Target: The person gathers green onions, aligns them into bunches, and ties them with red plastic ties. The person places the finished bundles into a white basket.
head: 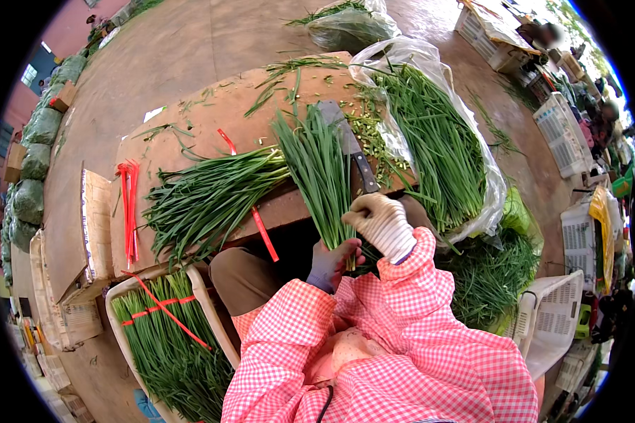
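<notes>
A bunch of garlic chives [320, 174] stands in my left hand [334, 261], which wears a grey-purple glove and grips it around the lower stalks. Its leaf tips lean over the worktop [233, 116]. My right hand [383, 224], in a white knitted glove, is beside the stalks with its fingers curled; whether anything is pinched in them is hidden. Just beyond it lies a cleaver [357, 153] with a dark handle, its blade partly behind the leaves. To the left, a loose heap of chives [217, 195] rests across a red strap [264, 233].
Spare red straps [129, 211] lie at the worktop's left. A clear plastic bag [489, 195] of chives adjoins its right edge, above a heap of loose greens [495, 275]. Tied bundles [164, 328] fill a crate [117, 317] at lower left. Cut stem bits [370, 124] surround the blade.
</notes>
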Action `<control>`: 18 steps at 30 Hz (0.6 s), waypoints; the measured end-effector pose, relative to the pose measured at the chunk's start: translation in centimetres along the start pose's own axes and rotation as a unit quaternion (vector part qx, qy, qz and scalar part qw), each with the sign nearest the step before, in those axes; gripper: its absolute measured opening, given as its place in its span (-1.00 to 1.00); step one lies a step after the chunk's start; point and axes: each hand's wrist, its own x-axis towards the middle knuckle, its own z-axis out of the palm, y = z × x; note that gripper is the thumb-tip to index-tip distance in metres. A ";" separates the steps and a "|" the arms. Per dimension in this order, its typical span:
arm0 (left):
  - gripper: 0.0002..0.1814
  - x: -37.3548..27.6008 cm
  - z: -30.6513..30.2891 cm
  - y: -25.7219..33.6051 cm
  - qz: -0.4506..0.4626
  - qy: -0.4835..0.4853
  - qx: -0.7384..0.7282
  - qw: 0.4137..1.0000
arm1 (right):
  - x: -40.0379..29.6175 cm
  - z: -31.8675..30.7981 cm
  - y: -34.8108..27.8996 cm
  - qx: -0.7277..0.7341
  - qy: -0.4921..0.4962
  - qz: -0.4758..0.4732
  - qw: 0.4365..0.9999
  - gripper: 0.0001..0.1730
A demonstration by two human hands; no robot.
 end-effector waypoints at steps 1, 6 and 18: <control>-0.74 0.4 -0.2 -0.5 0.007 -0.006 0.011 1.000 | -0.1 -0.2 -1.4 -0.024 -0.048 -0.008 0.999 -0.62; -0.66 2.8 -1.4 -4.3 0.181 0.025 0.090 0.979 | 0.3 2.8 -0.3 -0.067 -0.044 -0.031 0.996 -0.70; -0.39 -0.5 -1.2 0.6 -0.048 -0.222 -0.195 0.954 | -0.7 1.3 -1.2 0.161 -0.067 0.104 0.979 -0.75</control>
